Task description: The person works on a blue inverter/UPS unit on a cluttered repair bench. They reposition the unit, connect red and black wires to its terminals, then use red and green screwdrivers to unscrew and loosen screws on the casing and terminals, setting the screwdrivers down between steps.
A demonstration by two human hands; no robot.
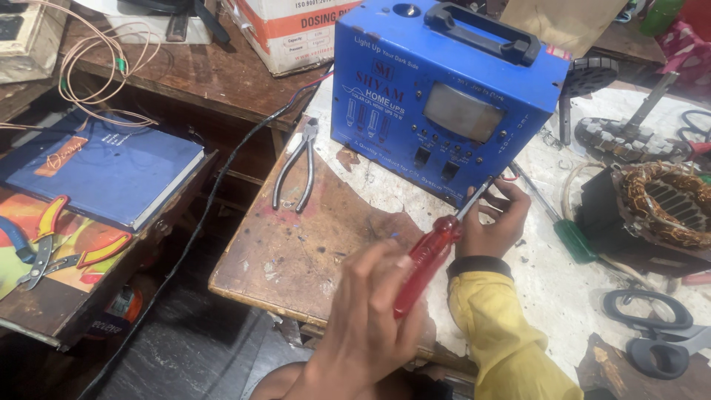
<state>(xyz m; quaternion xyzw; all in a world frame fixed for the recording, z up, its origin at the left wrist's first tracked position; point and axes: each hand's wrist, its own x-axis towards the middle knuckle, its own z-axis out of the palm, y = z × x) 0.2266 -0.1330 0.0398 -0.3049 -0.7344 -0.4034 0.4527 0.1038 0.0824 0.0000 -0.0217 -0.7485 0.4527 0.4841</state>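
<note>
- The left hand (366,326) has its fingers curled tight around the red handle of the screwdriver (429,255)
- The screwdriver runs long and slanted, from those fingers up and to the right, away from the body
- Its thin metal tip meets the bottom corner of the front of the blue power box (444,89), far from the left fingers
- The right hand (496,222) is the nearer hand to that tip; its fingers are bent in close around the metal shaft, right by the box corner, steadying it
- The right wrist comes up from below in a yellow sleeve (503,341), with the back of the hand facing the camera
- The left hand sits low and near the body, palm turned to the handle
- Left of the left fingers, farther off on the worn wooden table (281,252), lie grey pliers (296,167)
- Right of the right fingers lies a green-handled screwdriver (570,237), and past it a motor coil with copper wire (659,204)
- Below that, black scissors (655,333) lie flat
</note>
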